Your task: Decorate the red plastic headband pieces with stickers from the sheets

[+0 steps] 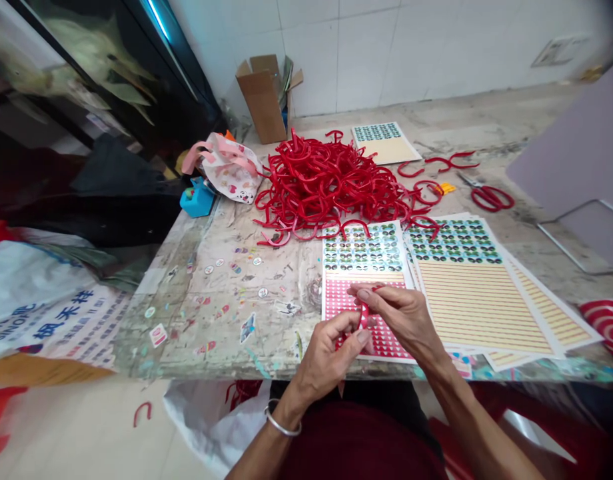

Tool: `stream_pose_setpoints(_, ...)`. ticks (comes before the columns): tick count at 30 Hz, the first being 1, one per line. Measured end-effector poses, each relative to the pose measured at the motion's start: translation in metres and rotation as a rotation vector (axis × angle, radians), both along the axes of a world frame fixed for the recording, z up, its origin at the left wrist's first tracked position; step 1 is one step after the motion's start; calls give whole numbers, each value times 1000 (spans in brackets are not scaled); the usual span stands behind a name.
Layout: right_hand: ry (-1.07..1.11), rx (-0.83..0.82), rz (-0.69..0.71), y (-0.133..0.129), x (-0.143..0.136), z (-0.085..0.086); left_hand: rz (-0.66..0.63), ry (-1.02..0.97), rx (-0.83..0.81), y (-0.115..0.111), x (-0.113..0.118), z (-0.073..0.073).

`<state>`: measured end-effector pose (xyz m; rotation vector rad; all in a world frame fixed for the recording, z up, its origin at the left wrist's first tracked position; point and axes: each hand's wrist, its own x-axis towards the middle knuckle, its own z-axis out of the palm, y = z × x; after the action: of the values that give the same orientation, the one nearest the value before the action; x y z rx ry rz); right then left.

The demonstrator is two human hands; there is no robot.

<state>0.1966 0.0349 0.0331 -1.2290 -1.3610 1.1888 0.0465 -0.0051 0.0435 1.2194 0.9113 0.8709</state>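
Hands: left grip (331, 353) & right grip (401, 317) both pinch red piece (364, 316) over sticker sheet (381, 340).

bare tabletop (226, 293) left, red hook pile (321, 183) blocking ahead

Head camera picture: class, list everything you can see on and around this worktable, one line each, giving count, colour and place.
Red plastic pieces: a large heap, too many to count, red, table centre back.
Loose red pieces: a few, red, right of the heap.
Sticker sheets: several overlapping, eye prints and stripes, front right; one more at the back.
Scissors: one pair, red handles, right back.
Cardboard box: one, brown, open, against the wall.
Patterned bag: one, pink and white, left of the heap.
Blue object: one, table's left edge.
Table: one, grey, dotted with stray stickers.
Left hand: bracelet on wrist, grip on a small red piece.
Right hand: pinching the same piece.
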Motion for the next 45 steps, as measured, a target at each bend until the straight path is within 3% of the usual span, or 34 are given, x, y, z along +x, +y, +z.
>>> stream_pose_setpoints(5,-75,209,2,-4,-2,2,16,-71,-44,6,6,14)
stream_pose_setpoints(9,-84,211,-4,-6,-1,2,7,-86,-67,5,5,16)
stream_pose_setpoints(15,-118,190,-56,-3,0,1,-49,53,13,-3,-2,7)
stream_pose_setpoints(21,-71,124,-45,-1,-1,9,41,73,40,-8,-5,-9)
stream_pose_setpoints(24,-58,71,-35,-2,-2,8,52,82,70,-6,-3,-9)
stream_pose_setpoints(30,-161,296,37,-10,-6,7,63,-53,-39,6,5,8)
stream_pose_setpoints(34,-238,397,45,-11,-6,7,64,-22,-39,8,5,8)
stream_pose_setpoints(40,-116,175,15,-10,0,-2,95,13,9,1,3,0)
stream_pose_setpoints(45,148,-135,153,-7,2,-4,59,55,30,0,1,-2)
